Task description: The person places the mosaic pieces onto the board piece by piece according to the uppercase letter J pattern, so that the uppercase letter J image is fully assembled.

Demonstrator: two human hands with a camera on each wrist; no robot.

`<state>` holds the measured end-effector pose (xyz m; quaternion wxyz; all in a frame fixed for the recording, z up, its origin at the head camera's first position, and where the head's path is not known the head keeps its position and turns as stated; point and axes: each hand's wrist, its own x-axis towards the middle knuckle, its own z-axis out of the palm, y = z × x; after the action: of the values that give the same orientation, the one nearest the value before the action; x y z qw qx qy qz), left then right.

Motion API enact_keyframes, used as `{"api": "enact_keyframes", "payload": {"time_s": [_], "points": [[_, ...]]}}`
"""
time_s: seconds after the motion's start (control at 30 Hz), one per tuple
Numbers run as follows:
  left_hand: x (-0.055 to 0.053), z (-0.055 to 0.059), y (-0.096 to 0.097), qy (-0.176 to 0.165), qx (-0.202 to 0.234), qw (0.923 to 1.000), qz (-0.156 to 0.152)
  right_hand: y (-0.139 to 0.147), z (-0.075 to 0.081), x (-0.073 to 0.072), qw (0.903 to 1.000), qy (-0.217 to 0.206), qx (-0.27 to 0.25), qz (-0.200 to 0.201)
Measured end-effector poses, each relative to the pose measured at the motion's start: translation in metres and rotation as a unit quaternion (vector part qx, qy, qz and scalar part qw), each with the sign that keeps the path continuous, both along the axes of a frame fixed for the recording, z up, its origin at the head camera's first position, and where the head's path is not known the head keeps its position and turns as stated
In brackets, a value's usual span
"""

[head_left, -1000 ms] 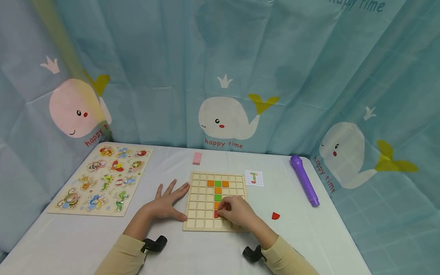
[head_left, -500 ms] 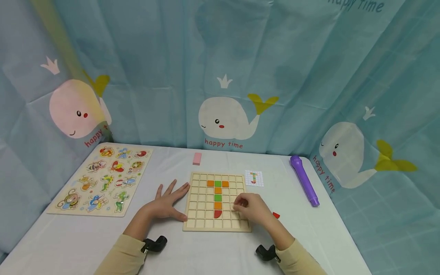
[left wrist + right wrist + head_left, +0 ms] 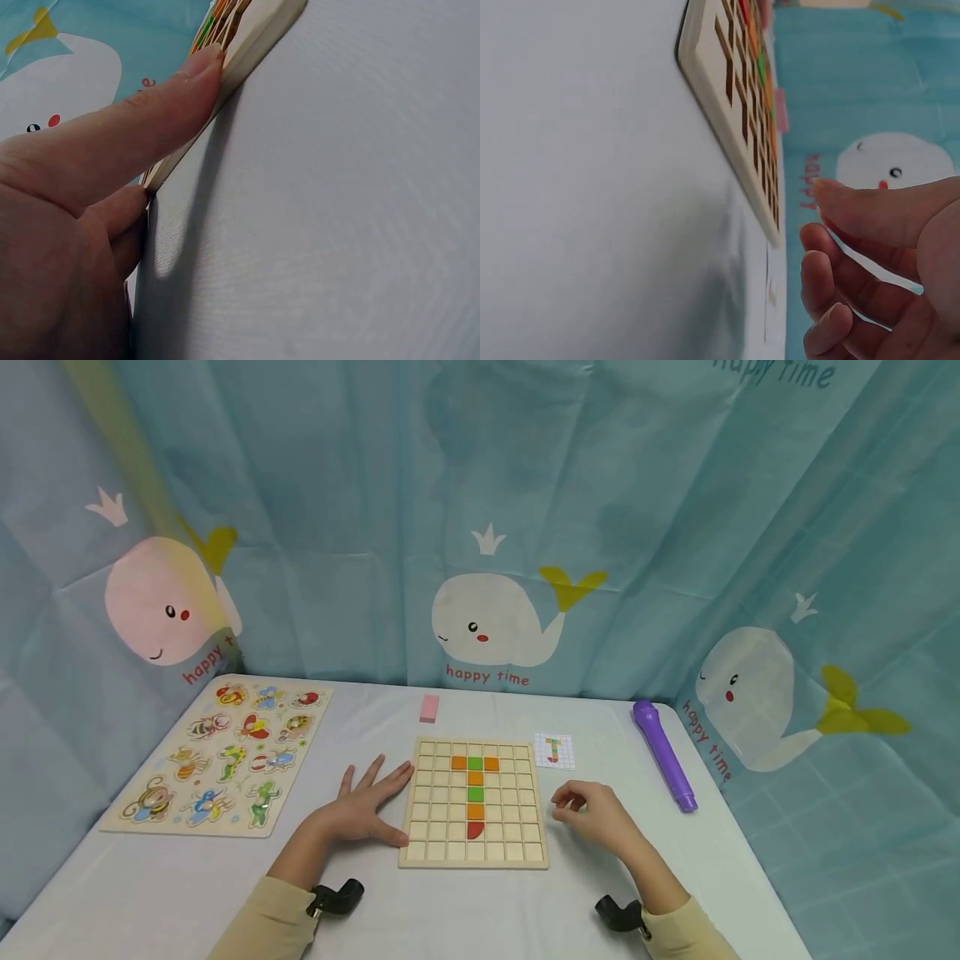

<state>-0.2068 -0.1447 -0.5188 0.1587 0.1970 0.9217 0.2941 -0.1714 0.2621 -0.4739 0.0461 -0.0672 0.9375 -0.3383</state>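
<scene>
A wooden grid board (image 3: 438,853) lies in the middle of the table. Orange and green square tiles sit in its cells in a T shape, with a red quarter-circle tile (image 3: 476,831) at the bottom of the stem. My left hand (image 3: 360,812) is spread at the board's left edge; its thumb (image 3: 172,105) touches the rim in the left wrist view. Off the board's right side my right hand (image 3: 596,817) hovers above the table, fingers loosely bent. Nothing shows between its thumb and fingertips in the right wrist view. The loose red piece seen earlier is hidden behind this hand.
A small pattern card (image 3: 555,751) lies by the board's upper right corner. Behind the board is a pink block (image 3: 429,708). An insect puzzle board (image 3: 225,752) lies at the left, and a purple stick (image 3: 663,756) at the right. Curtains (image 3: 337,610) surround the table.
My right hand has left the red tile in its cell and moved right, off the board, over the spot of the loose red piece. My left hand has stayed in place.
</scene>
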Motion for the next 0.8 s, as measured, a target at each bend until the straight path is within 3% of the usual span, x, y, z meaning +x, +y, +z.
{"api": "enact_keyframes", "payload": {"time_s": [0.23,0.47,0.8], "points": [[0.001,0.001,-0.002,0.002,0.003,1.0000,-0.002,0.030,-0.005,0.002,0.9986,-0.039,-0.033,-0.014],[0.002,0.002,0.000,0.003,0.002,1.0000,-0.007,0.062,-0.007,0.007,0.9994,-0.031,0.008,0.014],[0.001,0.002,0.000,0.000,-0.004,1.0000,-0.003,0.079,-0.011,0.010,0.9973,-0.068,0.014,0.025]]}}
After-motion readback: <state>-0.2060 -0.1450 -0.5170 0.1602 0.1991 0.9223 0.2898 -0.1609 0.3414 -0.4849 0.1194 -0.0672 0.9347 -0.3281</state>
